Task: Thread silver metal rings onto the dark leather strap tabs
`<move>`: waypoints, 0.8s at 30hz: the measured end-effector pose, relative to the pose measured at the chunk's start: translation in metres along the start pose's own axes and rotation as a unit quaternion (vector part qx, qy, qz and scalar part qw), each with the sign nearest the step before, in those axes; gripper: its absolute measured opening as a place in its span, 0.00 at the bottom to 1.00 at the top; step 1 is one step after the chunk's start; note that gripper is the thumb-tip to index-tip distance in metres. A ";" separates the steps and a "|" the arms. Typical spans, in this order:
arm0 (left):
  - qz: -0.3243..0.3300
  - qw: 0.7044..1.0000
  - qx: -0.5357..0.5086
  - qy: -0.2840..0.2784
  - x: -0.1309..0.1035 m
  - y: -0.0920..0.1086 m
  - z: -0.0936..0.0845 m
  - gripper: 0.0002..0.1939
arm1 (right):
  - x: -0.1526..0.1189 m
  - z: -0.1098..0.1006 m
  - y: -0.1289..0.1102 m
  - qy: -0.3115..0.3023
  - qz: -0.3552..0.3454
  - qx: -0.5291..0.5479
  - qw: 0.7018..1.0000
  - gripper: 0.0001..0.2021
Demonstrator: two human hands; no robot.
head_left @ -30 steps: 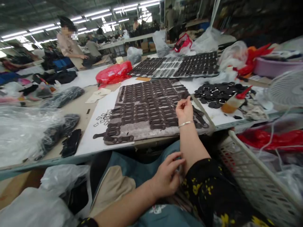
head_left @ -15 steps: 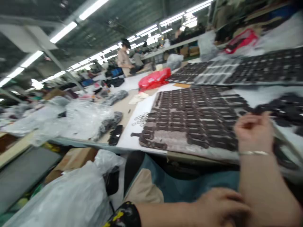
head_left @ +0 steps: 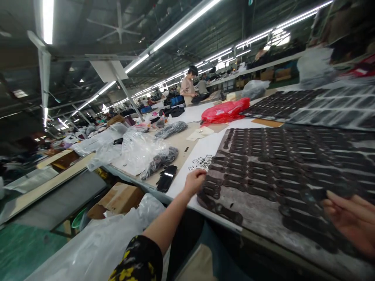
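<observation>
My left hand (head_left: 195, 182) is closed at the left edge of a sheet of dark strap-shaped pieces (head_left: 252, 156), and what its fingers hold, if anything, is hidden. Just beyond it lies a small heap of metal buckles (head_left: 200, 161) on white paper. On the right side, my right hand (head_left: 351, 218) pinches a dark strap piece (head_left: 318, 194) between thumb and fingers over the same sheet. That piece is blurred and mostly merges with the dark rows below it.
A phone-like black object (head_left: 166, 178) lies left of the white paper. Clear plastic bags (head_left: 143, 148) and a red plastic bag (head_left: 224, 111) rest on the table. A cardboard box (head_left: 120, 201) stands below its edge. A person (head_left: 189, 88) works farther back.
My left hand has reached from low in front of me up and left to the sheet's edge near the buckles. My right hand has come away from the dark pile at right, and the view has turned.
</observation>
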State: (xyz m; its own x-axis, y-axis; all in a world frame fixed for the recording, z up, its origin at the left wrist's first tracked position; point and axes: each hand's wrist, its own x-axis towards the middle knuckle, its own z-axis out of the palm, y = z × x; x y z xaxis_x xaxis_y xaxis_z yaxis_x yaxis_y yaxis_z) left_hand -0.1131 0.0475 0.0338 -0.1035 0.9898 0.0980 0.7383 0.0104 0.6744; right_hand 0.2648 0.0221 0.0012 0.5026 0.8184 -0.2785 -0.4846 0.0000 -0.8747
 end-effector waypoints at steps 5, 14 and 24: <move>-0.085 0.990 0.113 0.004 0.076 -0.056 -0.032 0.16 | -0.023 0.017 0.007 -0.150 0.063 -0.107 0.981 0.13; -0.100 0.976 0.171 -0.087 0.137 -0.099 -0.005 0.10 | -0.044 0.036 0.009 -0.222 0.037 -0.121 0.967 0.13; -0.129 0.991 -0.030 0.023 0.119 -0.076 -0.011 0.07 | -0.069 0.019 -0.001 -0.214 -0.528 -0.385 0.726 0.18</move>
State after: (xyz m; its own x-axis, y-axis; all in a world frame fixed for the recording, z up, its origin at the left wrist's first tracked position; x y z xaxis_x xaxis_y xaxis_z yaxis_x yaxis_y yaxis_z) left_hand -0.1890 0.1628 0.0023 -0.3155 0.9476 -0.0508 0.6421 0.2526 0.7238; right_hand 0.2172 -0.0234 0.0290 -0.0460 0.6991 0.7135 0.6369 0.5708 -0.5182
